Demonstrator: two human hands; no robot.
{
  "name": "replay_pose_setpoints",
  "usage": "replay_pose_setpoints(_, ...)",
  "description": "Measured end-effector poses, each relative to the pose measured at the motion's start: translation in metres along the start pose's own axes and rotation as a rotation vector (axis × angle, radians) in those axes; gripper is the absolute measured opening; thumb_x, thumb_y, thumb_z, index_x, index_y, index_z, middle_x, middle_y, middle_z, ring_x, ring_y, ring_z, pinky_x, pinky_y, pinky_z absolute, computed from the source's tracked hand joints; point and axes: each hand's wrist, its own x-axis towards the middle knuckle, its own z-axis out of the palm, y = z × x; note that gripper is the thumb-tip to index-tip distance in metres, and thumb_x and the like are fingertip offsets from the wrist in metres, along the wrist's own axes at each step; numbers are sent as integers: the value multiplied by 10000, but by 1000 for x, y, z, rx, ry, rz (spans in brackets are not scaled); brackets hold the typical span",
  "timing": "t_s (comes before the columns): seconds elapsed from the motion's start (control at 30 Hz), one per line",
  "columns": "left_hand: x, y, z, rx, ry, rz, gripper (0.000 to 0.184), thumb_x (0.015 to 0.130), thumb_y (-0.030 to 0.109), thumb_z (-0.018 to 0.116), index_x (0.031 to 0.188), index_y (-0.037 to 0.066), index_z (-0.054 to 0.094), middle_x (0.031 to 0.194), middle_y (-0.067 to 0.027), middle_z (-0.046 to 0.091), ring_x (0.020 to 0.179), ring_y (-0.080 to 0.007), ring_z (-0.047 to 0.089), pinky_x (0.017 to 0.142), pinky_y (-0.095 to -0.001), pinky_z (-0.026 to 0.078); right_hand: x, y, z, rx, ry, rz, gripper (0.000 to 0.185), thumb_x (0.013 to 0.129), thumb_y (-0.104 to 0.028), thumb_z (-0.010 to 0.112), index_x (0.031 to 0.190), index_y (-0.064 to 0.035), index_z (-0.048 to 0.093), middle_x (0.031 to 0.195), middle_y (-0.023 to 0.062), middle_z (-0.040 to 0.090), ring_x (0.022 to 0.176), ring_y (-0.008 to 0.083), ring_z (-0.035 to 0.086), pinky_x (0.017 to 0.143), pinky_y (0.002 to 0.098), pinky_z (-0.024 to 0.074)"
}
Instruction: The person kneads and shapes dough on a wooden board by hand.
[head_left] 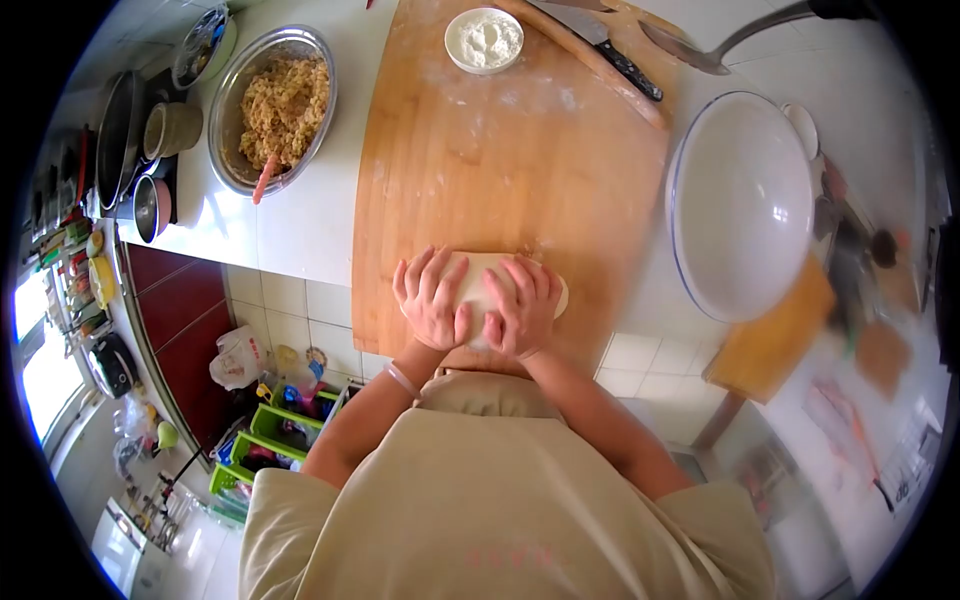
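A smooth pale lump of dough lies at the near edge of a large wooden board. My left hand presses on the dough's left part, its fingers curved over the top. On the right part rests my right hand, fingers likewise bent over the dough. Both thumbs point inward and almost meet, with dough showing between the hands. A bracelet circles my left wrist. Traces of flour mark the board beyond the dough.
Flour bowl, rolling pin and black-handled knife are at the board's far end. A metal bowl of filling stands left, a large white bowl right. Beyond it are a ladle and a small wooden board.
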Motion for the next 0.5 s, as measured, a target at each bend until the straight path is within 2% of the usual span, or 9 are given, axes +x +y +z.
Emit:
replay_pose_setpoints(0.1, 43, -1, 2, -33, -18, -26, 483, 915, 412, 444, 1203, 112, 687, 1271, -102, 647, 1223, -309, 569, 1126, -519, 270, 33, 14, 5, 45, -27, 64, 461, 908, -346, 472, 1262, -110, 650, 1271, 136, 613, 1143, 332, 575, 1007, 526, 354)
replay_pose_setpoints(0.17, 71, -6, 7, -92, -108, -78, 429, 902, 361, 481, 1188, 109, 676, 1226, -90, 660, 1193, -287, 586, 1116, -507, 292, 56, 22, 7, 66, -61, 130, 429, 880, -276, 512, 1243, -94, 652, 1236, 129, 628, 1113, 327, 583, 1000, 511, 366)
replay_pose_setpoints(0.23, 104, -5, 16, -88, -77, -72, 380, 919, 327, 511, 1192, 109, 660, 1172, -81, 681, 1151, -277, 607, 1081, -475, 341, 79, 34, 16, 37, 44, 218, 367, 871, -196, 567, 1210, -87, 658, 1231, 131, 637, 1111, 328, 591, 983, 482, 409)
replay_pose_setpoints(0.27, 119, -7, 23, -117, -92, -120, 375, 935, 335, 518, 1202, 110, 656, 1154, -79, 690, 1132, -279, 613, 1058, -461, 363, 89, 41, 21, 26, 57, 219, 367, 871, -196, 567, 1210, -87, 658, 1231, 131, 637, 1111, 328, 591, 983, 482, 409)
replay_pose_setpoints(0.33, 149, -8, 36, -182, -135, -220, 370, 966, 355, 531, 1212, 108, 652, 1120, -73, 703, 1084, -289, 632, 998, -449, 410, 104, 59, 33, 183, 146, 429, 329, 874, -172, 635, 1189, -79, 654, 1237, 143, 641, 1118, 337, 596, 957, 445, 453)
replay_pose_setpoints(0.37, 164, -7, 40, -216, -159, -277, 371, 980, 368, 536, 1213, 104, 653, 1105, -70, 707, 1054, -297, 644, 961, -451, 436, 113, 68, 36, 167, 158, 419, 329, 874, -172, 635, 1189, -79, 654, 1237, 143, 641, 1118, 337, 596, 957, 445, 453)
replay_pose_setpoints(0.43, 189, -5, 43, -315, -244, -433, 388, 1019, 395, 507, 1195, 87, 664, 1014, -87, 716, 953, -261, 682, 911, -403, 484, 129, 84, 37, 418, 140, 672, 355, 879, -243, 701, 1191, -84, 645, 1217, 152, 646, 1123, 334, 601, 941, 436, 476)
replay_pose_setpoints(0.47, 199, -15, 51, -327, -230, -427, 388, 1019, 395, 507, 1195, 87, 664, 1014, -87, 716, 953, -261, 682, 911, -403, 484, 138, 94, 33, 409, 144, 656, 355, 879, -243, 701, 1191, -84, 645, 1217, 152, 646, 1123, 334, 601, 941, 436, 476)
replay_pose_setpoints(0.5, 208, -31, 63, -707, -234, -656, 407, 1032, 403, 492, 1204, 71, 654, 1017, -86, 707, 974, -252, 679, 900, -396, 497, 147, 105, 26, 563, 78, 759, 389, 865, -269, 726, 1202, -94, 640, 1224, 153, 643, 1147, 329, 595, 965, 446, 469)
